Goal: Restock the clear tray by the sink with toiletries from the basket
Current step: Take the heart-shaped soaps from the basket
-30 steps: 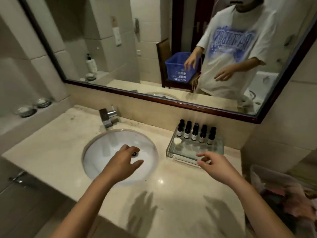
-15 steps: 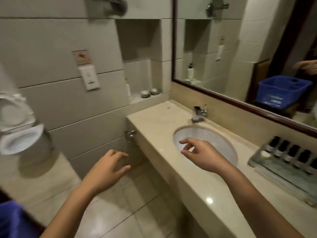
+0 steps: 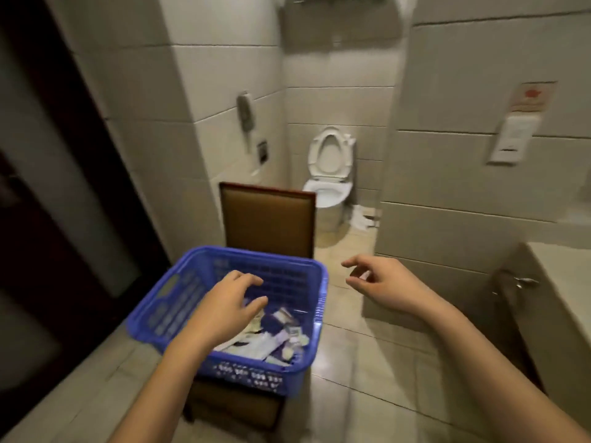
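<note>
A blue plastic basket (image 3: 179, 302) stands on a brown chair seat, low and left of centre. Several small toiletry packets and bottles (image 3: 275, 334) lie in a heap at its bottom. My left hand (image 3: 228, 306) hovers over the basket's inside with fingers spread and loosely bent, holding nothing. To the right of the basket's rim, my right hand (image 3: 383, 282) hangs in the air above the floor, fingers relaxed and empty. The clear tray and the sink are out of view.
The chair's padded back (image 3: 267, 219) rises behind the basket. A white toilet (image 3: 329, 174) with its seat up stands in the alcove beyond. The counter's end (image 3: 563, 276) juts in at the right. A dark door frame (image 3: 64, 187) fills the left side.
The view has swung left from the sink and tray to the basket on the chair. My left hand has come over the basket; my right hand has left the counter.
</note>
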